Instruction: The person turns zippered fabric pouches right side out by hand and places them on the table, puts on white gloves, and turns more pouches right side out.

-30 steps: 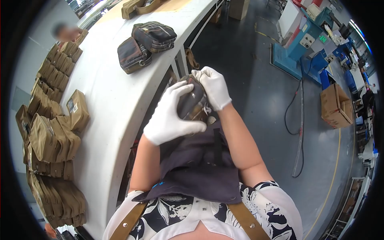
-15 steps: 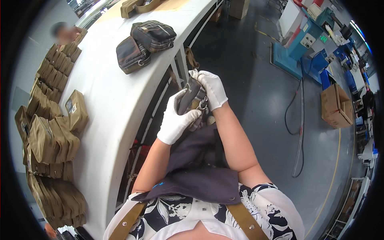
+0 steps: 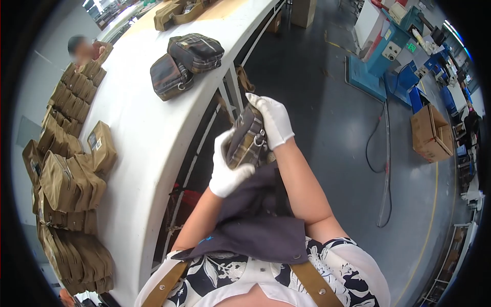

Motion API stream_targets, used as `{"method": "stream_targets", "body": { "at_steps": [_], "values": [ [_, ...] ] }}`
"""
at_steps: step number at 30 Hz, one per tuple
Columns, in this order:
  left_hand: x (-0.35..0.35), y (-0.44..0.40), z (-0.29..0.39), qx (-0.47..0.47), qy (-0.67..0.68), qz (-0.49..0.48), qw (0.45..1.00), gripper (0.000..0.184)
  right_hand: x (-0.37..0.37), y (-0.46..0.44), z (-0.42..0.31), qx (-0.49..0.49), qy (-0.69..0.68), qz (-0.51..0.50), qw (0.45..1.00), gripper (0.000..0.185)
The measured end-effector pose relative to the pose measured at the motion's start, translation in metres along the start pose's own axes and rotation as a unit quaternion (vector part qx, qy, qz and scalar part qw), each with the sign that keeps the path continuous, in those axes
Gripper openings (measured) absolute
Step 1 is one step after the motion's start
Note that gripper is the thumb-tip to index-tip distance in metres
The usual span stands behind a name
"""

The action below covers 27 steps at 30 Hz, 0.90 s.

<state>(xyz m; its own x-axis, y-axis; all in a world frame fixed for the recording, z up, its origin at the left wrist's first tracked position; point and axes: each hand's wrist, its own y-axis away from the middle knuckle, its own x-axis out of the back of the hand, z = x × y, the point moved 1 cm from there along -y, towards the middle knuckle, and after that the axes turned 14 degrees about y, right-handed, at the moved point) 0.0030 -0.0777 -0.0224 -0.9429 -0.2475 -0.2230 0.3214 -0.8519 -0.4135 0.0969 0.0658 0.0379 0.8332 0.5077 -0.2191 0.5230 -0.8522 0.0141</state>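
Fisheye barrel distortion bends the white table point(image 3: 135, 123) toward the frame's edges, where black vignetting closes the corners. Illumination is bright and diffuse on the table, dimmer beneath it. The gray floor point(image 3: 337, 158) carries soft sheen; distant background detail lacks sharpness.

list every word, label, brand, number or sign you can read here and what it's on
No text can be read for certain.
White label on the tan canvas bag: too small.
Green sign by the blue floor-standing machine: too blurred.
Small blue mark on the dark apron: cannot tell if it is lettering.
Held dark plaid fabric bag: no text shows.
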Motion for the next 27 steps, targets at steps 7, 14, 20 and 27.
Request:
{"method": "stream_targets", "body": {
  "at_steps": [7,14,20,27],
  "values": [
    [-0.027,-0.051,0.056,-0.087,-0.318,0.005,0.944,0.072,0.016,-0.031,0.006,-0.147,-0.183,0.003,0.972,0.021],
    [-0.047,-0.073,0.044,-0.01,-0.33,0.078,0.941,0.069,0.022,-0.032,0.031,-0.194,-0.276,-0.1,0.936,0.026],
    [-0.052,-0.073,0.041,-0.064,-0.394,0.092,0.912,0.073,0.005,-0.035,0.025,-0.072,-0.081,-0.033,0.994,0.021],
    [-0.053,-0.074,0.039,-0.048,-0.373,0.109,0.92,0.055,0.007,-0.048,0.056,-0.118,-0.159,-0.046,0.979,0.026]
  ]
}}
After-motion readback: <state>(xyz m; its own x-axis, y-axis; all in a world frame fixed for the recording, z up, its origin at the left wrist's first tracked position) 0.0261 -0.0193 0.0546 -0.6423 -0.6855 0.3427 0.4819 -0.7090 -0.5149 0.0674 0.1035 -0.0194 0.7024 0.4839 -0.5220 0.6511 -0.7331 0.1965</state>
